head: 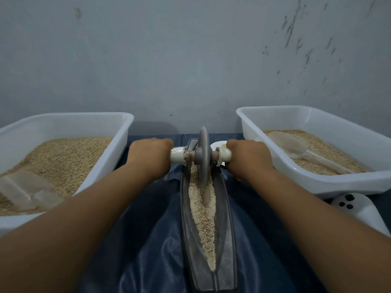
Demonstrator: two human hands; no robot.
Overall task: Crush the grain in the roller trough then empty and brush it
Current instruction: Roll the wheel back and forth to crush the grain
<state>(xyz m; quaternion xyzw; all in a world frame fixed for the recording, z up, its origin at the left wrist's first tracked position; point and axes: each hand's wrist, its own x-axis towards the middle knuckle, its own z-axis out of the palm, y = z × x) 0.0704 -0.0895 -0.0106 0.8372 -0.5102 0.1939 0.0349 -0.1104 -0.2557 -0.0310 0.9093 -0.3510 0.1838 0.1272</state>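
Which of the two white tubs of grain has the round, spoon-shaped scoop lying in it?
The right tub. Its clear scoop has a rounded bowl and long handle; the left tub holds a boxy, square-fronted scoop instead.

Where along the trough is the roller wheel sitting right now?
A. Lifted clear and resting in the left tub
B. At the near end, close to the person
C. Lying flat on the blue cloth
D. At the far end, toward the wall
D: the roller wheel stands upright in the far end of the trough, the left hand and right hand each gripping a handle end, crushed grain trailing toward the viewer.
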